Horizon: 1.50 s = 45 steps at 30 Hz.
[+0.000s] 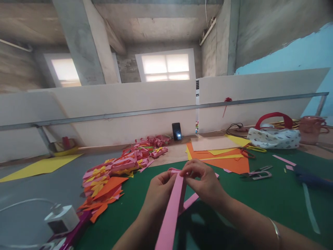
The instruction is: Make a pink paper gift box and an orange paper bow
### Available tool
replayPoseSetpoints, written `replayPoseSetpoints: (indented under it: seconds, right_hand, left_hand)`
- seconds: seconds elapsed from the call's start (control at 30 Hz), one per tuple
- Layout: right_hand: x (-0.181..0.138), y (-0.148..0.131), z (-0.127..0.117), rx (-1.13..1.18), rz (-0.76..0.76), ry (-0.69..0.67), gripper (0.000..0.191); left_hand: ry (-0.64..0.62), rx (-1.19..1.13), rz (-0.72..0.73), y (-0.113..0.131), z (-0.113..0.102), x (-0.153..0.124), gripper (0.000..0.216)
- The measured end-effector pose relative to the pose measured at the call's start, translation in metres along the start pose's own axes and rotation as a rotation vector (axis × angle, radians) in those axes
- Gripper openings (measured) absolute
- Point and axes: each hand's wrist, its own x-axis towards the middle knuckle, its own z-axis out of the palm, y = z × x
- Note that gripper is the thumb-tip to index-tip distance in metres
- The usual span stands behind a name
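Both hands meet at one end of a long pink paper strip [172, 211] above the green mat [125, 215]. My left hand [160, 189] pinches the strip's folded end between thumb and fingers. From the other side, my right hand [204, 180] grips the same end with its fingertips. The strip's wide part hangs down toward me. Another length of pink paper [191, 200] slants away on the mat under my right hand; whether it joins the held strip I cannot tell. The exact fold is partly hidden by my fingers.
At left lies a heap of pink and orange paper pieces [122, 163], near a white charger [61, 219]. Orange sheets [234, 165], thread snips [260, 173] and a cloth bag [273, 138] are at right. A phone [177, 132] leans on the back panel.
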Motion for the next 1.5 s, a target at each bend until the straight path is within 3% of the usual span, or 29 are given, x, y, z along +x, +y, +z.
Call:
replayPoseSetpoints:
  seconds: [0.1, 0.3, 0.6, 0.87, 1.03, 1.2, 1.37, 1.5]
  right_hand:
    - [0.000, -0.002, -0.001, -0.011, -0.032, -0.030, 0.022]
    - [0.000, -0.005, -0.003, -0.028, -0.076, -0.030, 0.025]
    - [-0.003, -0.010, -0.005, 0.037, -0.076, -0.041, 0.024]
    - [-0.004, -0.009, -0.003, -0.077, 0.010, -0.027, 0.007]
    - [-0.003, -0.009, -0.002, -0.074, 0.029, -0.024, 0.007]
    - [-0.005, -0.011, -0.002, -0.109, 0.014, -0.039, 0.004]
    - [-0.006, -0.012, -0.004, -0.154, 0.012, -0.018, 0.006]
    - [-0.004, -0.013, -0.005, -0.163, 0.031, -0.003, 0.008]
  left_hand:
    - [-0.007, -0.046, -0.071, 0.000, 0.000, -0.001, 0.043]
    - [0.007, -0.080, -0.061, -0.004, 0.002, -0.003, 0.038]
    - [0.058, 0.093, 0.138, 0.000, 0.001, -0.007, 0.027]
    - [0.061, 0.209, 0.241, 0.004, 0.002, -0.009, 0.020]
    - [0.054, 0.257, 0.261, 0.004, 0.004, -0.009, 0.017]
    - [0.049, 0.119, 0.285, -0.002, 0.005, -0.006, 0.013]
    - [0.067, 0.262, 0.309, -0.003, 0.005, -0.007, 0.010]
    - [0.072, 0.218, 0.302, -0.004, 0.004, -0.006, 0.009]
